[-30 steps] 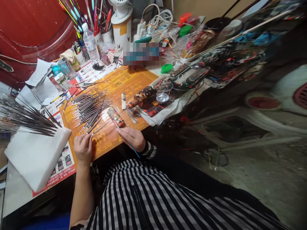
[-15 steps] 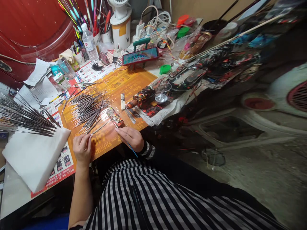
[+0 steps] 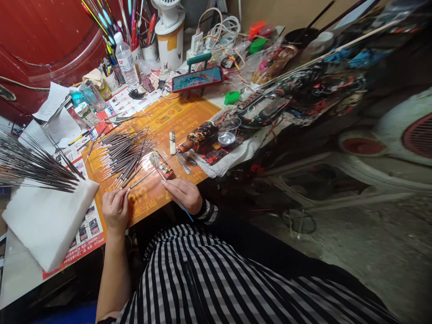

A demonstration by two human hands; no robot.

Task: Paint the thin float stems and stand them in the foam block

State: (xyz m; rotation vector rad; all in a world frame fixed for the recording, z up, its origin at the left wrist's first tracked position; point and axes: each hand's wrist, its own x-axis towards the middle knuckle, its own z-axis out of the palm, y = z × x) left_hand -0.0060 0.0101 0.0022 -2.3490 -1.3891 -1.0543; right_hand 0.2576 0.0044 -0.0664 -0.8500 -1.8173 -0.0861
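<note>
My left hand (image 3: 115, 204) is closed, pinching the end of a slim grey fishing float (image 3: 142, 178) at the table's front edge. The float slants up and right toward a paint-crusted block (image 3: 161, 165). My right hand (image 3: 185, 194) is closed around a thin paintbrush (image 3: 186, 210) whose blue handle shows below the palm. Its pale tip end lies close to the block; whether it touches the block or the float I cannot tell. Just beyond my left hand lies a pile of similar grey floats (image 3: 123, 153) with fine ends.
A white foam block (image 3: 50, 225) at left holds many thin dark rods (image 3: 40, 162). A phone on a stand (image 3: 197, 80), a water bottle (image 3: 126, 63) and a green lid (image 3: 232, 97) stand behind. Paint-smeared tools and a small metal dish (image 3: 227, 138) lie on the right.
Both hands, the float and the paintbrush stay in almost the same place. Only a very slight shift of the camera's view shows.
</note>
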